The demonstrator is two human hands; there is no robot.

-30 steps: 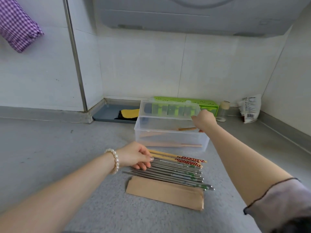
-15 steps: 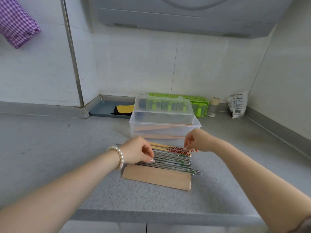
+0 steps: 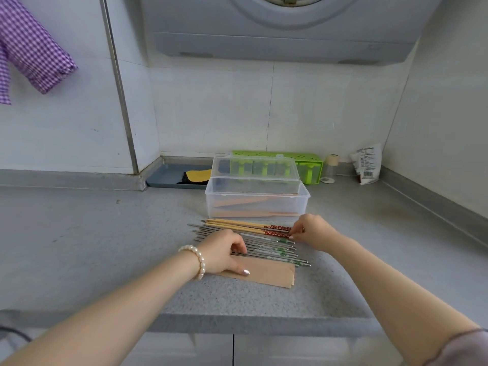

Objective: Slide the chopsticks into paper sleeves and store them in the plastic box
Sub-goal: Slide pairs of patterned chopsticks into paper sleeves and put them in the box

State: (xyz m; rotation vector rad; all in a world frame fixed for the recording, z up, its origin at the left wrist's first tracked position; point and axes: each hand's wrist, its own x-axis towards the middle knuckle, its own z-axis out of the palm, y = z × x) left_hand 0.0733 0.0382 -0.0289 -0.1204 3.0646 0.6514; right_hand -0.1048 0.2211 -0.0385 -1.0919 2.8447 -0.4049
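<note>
The plastic box (image 3: 257, 204) stands open on the tabletop (image 3: 79, 233), its lid tipped up behind, and already holds a few sleeved pairs (image 3: 253, 207) lying along the bottom. Most of the work looks to be left: a row of bare chopsticks lies just in front of the box, wooden ones with red patterned ends (image 3: 248, 226) farthest back and metal ones (image 3: 266, 249) nearer, with a flat stack of brown paper sleeves (image 3: 269, 273) at the front edge.

The right hand (image 3: 310, 231) pinches the red ends of the wooden pair. The left hand (image 3: 224, 253) rests curled over the metal chopsticks, thumb on the sleeves; whether it grips anything cannot be told.

Behind the box sit a green holder (image 3: 309, 166), a small jar (image 3: 330, 167), a packet (image 3: 368, 165) and a grey tray (image 3: 169, 175). None of these blocks the way.
</note>
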